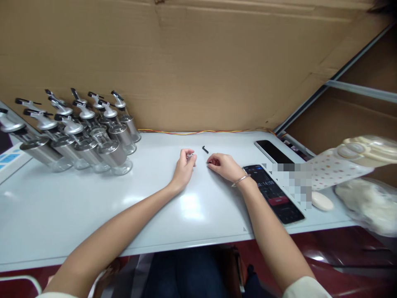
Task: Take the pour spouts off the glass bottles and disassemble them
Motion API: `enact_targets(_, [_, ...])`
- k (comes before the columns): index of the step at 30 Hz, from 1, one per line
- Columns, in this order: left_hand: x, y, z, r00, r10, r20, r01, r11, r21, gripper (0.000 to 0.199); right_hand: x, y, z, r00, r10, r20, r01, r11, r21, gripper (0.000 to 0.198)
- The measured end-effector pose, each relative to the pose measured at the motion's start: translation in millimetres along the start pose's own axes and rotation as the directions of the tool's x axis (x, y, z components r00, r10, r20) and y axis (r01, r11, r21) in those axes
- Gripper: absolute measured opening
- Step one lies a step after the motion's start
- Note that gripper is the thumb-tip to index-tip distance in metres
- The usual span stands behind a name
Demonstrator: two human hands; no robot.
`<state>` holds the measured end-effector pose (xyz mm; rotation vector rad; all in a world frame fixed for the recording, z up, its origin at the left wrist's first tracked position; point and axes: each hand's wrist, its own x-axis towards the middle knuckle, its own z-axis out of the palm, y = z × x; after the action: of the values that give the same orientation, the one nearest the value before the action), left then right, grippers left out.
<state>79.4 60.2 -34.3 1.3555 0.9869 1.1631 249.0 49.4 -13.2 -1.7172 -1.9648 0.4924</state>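
Observation:
My left hand (183,170) is closed around a small shiny silvery piece (190,156), mostly hidden by the fingers. Close by on the right, my right hand (226,166) has its thumb and fingers pinched together just over the table; what is between them, if anything, is too small to make out. A thin black piece with a bent end (205,150) lies on the white table (155,215), just beyond the gap between both hands. At the left, a glass bottle with a metal sleeve (112,154) stands with its neck bare, without a spout.
Several sleeved bottles with silver pour spouts (72,124) crowd the left side. A phone with a lit timer screen (279,198) lies by my right forearm, another phone (274,152) behind it. A white oval object (322,201) and plastic bags (369,203) are at right. Cardboard (217,74) walls the back.

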Motion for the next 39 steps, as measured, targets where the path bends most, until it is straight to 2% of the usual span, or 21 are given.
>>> enact_targets(6, [-3,2,1,1.000,0.018,0.012,-0.019,0.996,0.089,0.041,-1,-7,-2,0.994,0.027,-0.104,-0.023,0.999,0.035,0.016])
enact_targets(9, [-3,1,0,0.997,0.064,0.039,-0.070,0.981,0.179,0.054,-3,-17,1,0.982,-0.035,-0.183,0.063,0.986,0.152,0.028])
enact_targets(11, [-4,-1,-4,0.985,0.120,0.127,-0.149,0.957,0.250,0.061,-5,-24,6,0.976,-0.104,-0.191,0.151,0.955,0.254,0.029])
enact_targets(13, [-5,-3,-14,0.930,0.211,0.300,-0.304,0.903,0.305,0.065,-6,-30,13,0.975,-0.171,-0.145,0.208,0.931,0.301,0.025])
enact_targets(15, [-8,-5,-27,0.849,0.284,0.447,-0.445,0.840,0.311,0.062,-7,-35,18,0.974,-0.214,-0.074,0.226,0.922,0.315,0.022])
enact_targets(16, [-10,-6,-35,0.829,0.299,0.473,-0.473,0.827,0.305,0.058,-8,-37,21,0.974,-0.220,-0.045,0.222,0.918,0.328,0.022])
enact_targets(17, [-11,-6,-42,0.831,0.306,0.465,-0.473,0.829,0.298,0.053,-8,-38,23,0.977,-0.214,-0.025,0.209,0.913,0.350,0.022])
enact_targets(19, [-13,-4,-53,0.861,0.320,0.394,-0.450,0.842,0.299,0.037,-8,-39,24,0.985,-0.173,-0.008,0.160,0.891,0.426,0.024])
enact_targets(21, [-12,0,-61,0.867,0.363,0.342,-0.474,0.812,0.340,0.023,-7,-38,23,0.993,-0.120,0.011,0.097,0.853,0.513,0.027])
enact_targets(24, [-11,5,-64,0.793,0.471,0.386,-0.606,0.675,0.421,0.015,-6,-35,19,0.991,-0.081,0.109,-0.001,0.799,0.602,0.034])
enact_targets(27, [-11,8,-64,0.709,0.527,0.469,-0.705,0.510,0.493,0.017,-7,-33,14,0.961,-0.111,0.255,-0.082,0.763,0.641,0.040])
enact_targets(30, [-11,10,-64,0.620,0.528,0.581,-0.768,0.254,0.588,0.020,-10,-37,12,0.912,-0.137,0.386,-0.198,0.678,0.708,0.043])
enact_targets(33, [-7,11,-67,0.509,0.536,0.674,-0.798,0.001,0.602,0.024,-15,-46,12,0.858,-0.127,0.498,-0.374,0.510,0.774,0.041])
enact_targets(36, [-3,11,-69,0.427,0.578,0.696,-0.804,-0.109,0.584,0.026,-18,-52,14,0.792,-0.114,0.600,-0.529,0.361,0.768,0.036])
enact_targets(37, [-3,11,-70,0.407,0.590,0.698,-0.808,-0.124,0.576,0.026,-18,-52,14,0.754,-0.125,0.645,-0.584,0.321,0.746,0.033])
enact_targets(39, [-3,11,-70,0.384,0.604,0.699,-0.819,-0.128,0.560,0.024,-17,-52,15,0.647,-0.171,0.743,-0.696,0.267,0.667,0.029])
